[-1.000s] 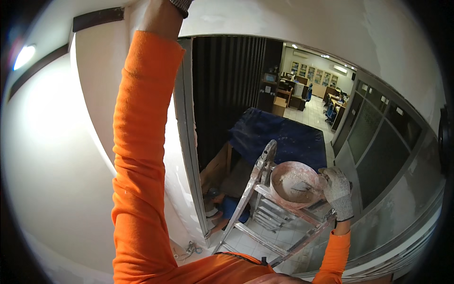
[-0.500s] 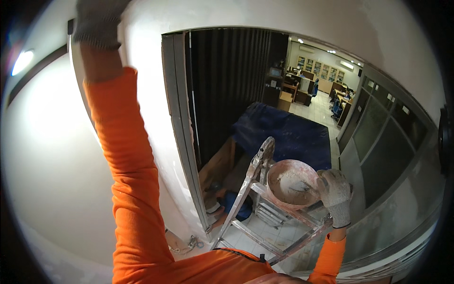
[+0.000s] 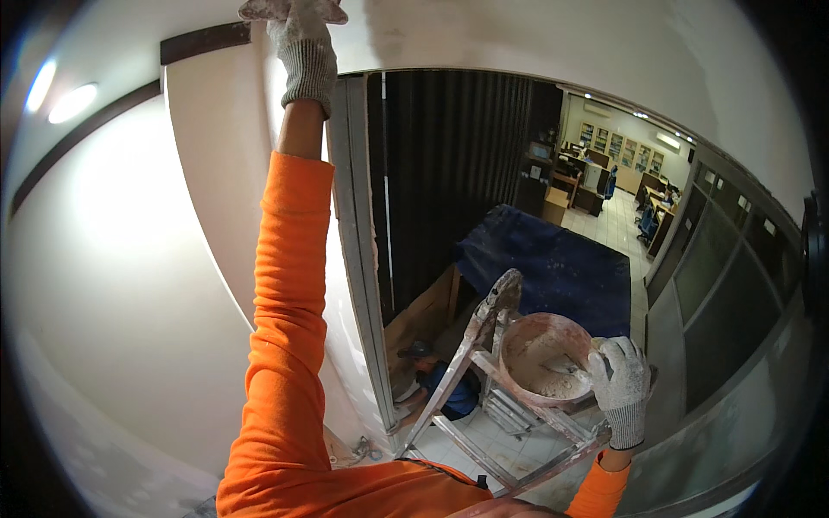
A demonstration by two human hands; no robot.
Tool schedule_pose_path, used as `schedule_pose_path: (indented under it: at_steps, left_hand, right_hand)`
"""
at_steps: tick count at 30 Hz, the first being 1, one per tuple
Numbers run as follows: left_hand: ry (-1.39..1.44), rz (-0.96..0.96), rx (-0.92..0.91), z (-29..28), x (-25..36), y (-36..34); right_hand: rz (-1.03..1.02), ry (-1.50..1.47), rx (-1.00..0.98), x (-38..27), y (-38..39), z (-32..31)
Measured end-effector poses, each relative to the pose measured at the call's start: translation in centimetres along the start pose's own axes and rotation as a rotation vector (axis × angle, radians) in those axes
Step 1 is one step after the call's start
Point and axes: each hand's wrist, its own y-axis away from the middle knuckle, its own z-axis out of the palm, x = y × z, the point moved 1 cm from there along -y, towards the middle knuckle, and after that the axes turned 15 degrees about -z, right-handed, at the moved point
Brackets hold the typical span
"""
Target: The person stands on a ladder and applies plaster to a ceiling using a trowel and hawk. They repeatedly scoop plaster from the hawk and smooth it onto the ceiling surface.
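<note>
Reaching straight up in an orange sleeve (image 3: 289, 302), with gloved left hand (image 3: 304, 65) raised to the upper edge of the view. Holding there a plaster-smeared tool (image 3: 257, 10), with fingers wrapped over its middle. Lying with long axis left to right, crosswise to the forearm, and pointing one tapered end left, the other right and slightly down. Running partly out of view above, so hard to trace further. Bringing right hand (image 3: 622, 388), gloved too, against the right rim of a round pinkish bowl (image 3: 521, 338), with fingers bent; cannot tell whether gripping or only touching. Set at the top of a spattered stepladder (image 3: 456, 373), with round mouth facing up and pale mix (image 3: 560, 382) inside. Rising beyond the left forearm, a grey door post (image 3: 354, 216), upright but leaning in the curved view. Crouching low behind the ladder, a person (image 3: 458, 393) in blue. Spreading past the bowl, a dark blue sheet (image 3: 553, 268), beside a dark ribbed panel (image 3: 449, 173). Showing farthest off, through the opening, a blue chair (image 3: 610, 183) and a row of cabinets (image 3: 617, 147) in a lit room.
</note>
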Motion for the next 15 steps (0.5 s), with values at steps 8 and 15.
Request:
schedule_pose_path:
  at_steps: [8, 15]
  left_hand:
    - [-0.056, 0.076, -0.179, -2.1, -5.3, -5.6]
    - [0.014, 0.132, -0.153, 0.2, -4.3, -4.3]
  right_hand:
    - [-0.03, -0.012, 0.028, -0.8, -0.2, -0.4]
    - [-0.023, -0.027, 0.024, 0.0, 0.2, 0.2]
